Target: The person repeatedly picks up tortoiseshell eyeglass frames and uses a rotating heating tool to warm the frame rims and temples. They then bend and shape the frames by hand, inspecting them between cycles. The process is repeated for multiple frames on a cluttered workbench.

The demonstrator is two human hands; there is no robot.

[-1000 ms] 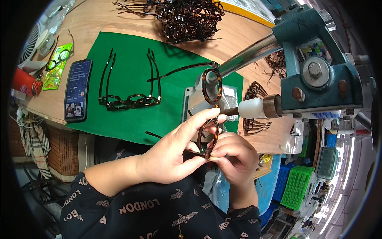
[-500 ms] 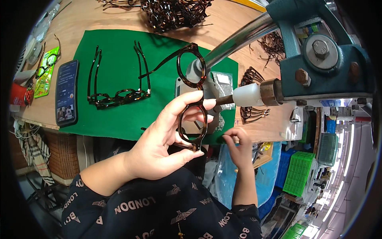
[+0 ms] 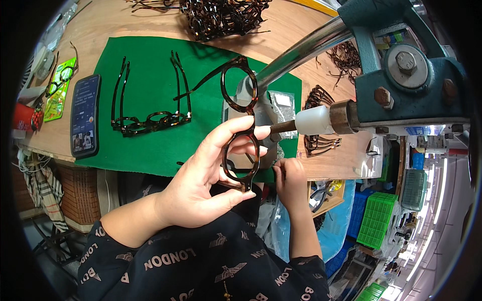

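My left hand grips a tortoiseshell eyeglass frame by the bridge and near rim, holding it on end above the green mat. From the frame's far end one temple arm stretches out to the left. The frame stands just left of a metal rod tip, which points at the bridge; whether they touch I cannot tell. My right hand is at the mat's front edge, fingers curled together beside a small heap of tiny shiny pieces. What its fingertips hold, if anything, is hidden.
A teal press with a white collar fills the upper right. On the green mat lie another pair of glasses and a clear bag. A phone is left; glasses frames pile up behind.
My right hand has moved slightly left and up to the small pieces, and its fingers have curled in. My left hand and the eyeglass frame have shifted slightly left.
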